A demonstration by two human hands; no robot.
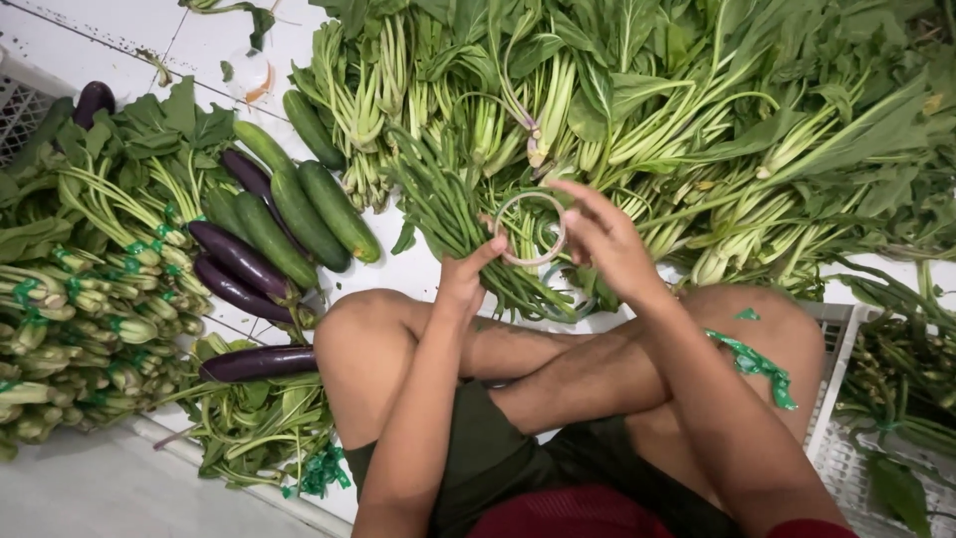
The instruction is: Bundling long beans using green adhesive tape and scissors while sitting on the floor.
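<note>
Both my hands are raised in front of my crossed legs and hold one pale tape ring (531, 228) between them. My left hand (465, 276) pinches its lower left edge with thumb and fingers. My right hand (605, 239) grips its right side, fingers spread over the rim. Just behind the ring lies a bundle of long green beans (450, 204), and beyond that a large heap of leafy greens with pale stalks (697, 110) on the white tiled floor.
Several cucumbers (304, 204) and purple eggplants (239, 264) lie at my left. Bundles of greens tied with green tape (90, 299) are stacked at far left. A strip of green tape (757, 364) rests on my right knee. White plastic crates (846, 448) stand at right.
</note>
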